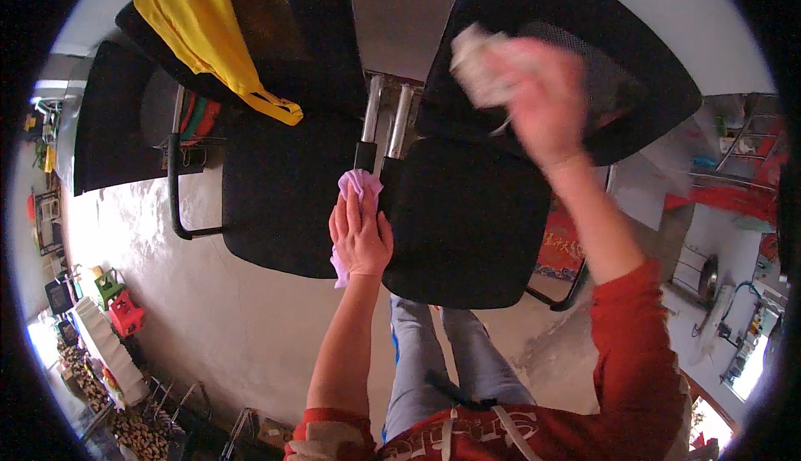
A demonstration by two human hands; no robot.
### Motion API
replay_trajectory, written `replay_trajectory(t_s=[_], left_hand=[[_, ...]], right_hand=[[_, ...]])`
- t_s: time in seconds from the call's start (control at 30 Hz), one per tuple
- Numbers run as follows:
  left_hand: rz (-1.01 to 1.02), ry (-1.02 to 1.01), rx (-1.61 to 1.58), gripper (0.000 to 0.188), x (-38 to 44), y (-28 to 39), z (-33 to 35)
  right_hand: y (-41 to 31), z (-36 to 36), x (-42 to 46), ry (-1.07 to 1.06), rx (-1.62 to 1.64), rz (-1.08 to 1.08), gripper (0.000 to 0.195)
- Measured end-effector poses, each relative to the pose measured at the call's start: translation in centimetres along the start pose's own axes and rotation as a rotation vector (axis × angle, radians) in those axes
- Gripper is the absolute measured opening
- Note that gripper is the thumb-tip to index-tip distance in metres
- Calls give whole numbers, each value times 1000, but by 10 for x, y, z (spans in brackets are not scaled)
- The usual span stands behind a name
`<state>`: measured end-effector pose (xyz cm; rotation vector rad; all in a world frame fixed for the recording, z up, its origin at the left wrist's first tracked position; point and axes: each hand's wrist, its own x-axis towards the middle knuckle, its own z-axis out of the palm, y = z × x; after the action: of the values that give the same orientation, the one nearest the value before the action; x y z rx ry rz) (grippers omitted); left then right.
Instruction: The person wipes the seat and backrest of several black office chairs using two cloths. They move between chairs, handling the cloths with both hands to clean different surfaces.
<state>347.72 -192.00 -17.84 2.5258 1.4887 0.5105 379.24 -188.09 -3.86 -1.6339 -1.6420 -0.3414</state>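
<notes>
Two black chairs with metal frames stand side by side before me. My left hand (360,236) presses a pink-purple cloth (360,184) onto the inner armrest of the left chair (281,198). Raised over the mesh backrest of the right chair (469,223), my right hand (547,98) is blurred and grips a whitish cloth (479,63). Whether that cloth touches the mesh cannot be told. A yellow cloth item with a strap (200,23) hangs over the left chair's backrest.
Another black chair (112,123) stands at the far left. Small green (109,286) and red plastic stools (126,314) are on the left floor, near a pile of firewood (134,436). A red patterned item (560,242) lies behind the right chair's outer armrest. Metal racks stand at the right.
</notes>
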Motion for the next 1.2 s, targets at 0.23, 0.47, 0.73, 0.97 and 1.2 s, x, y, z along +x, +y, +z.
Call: replay_trajectory(t_s=[0.23, 0.47, 0.73, 0.97, 1.2], left_hand=[[-123, 82, -328, 39, 20, 18, -9], [-94, 374, -975, 31, 171, 104, -23], [-153, 469, -882, 13, 242, 144, 21], [-250, 178, -822, 15, 205, 107, 44], [-126, 310, -766, 18, 222, 125, 7]], right_hand=[[118, -94, 46, 126, -650, -135, 38], [124, -73, 45, 227, -662, -43, 39], [120, -72, 50, 232, -614, -22, 37], [102, -76, 75, 122, -683, -21, 32], [29, -3, 132, 49, -431, -132, 23]])
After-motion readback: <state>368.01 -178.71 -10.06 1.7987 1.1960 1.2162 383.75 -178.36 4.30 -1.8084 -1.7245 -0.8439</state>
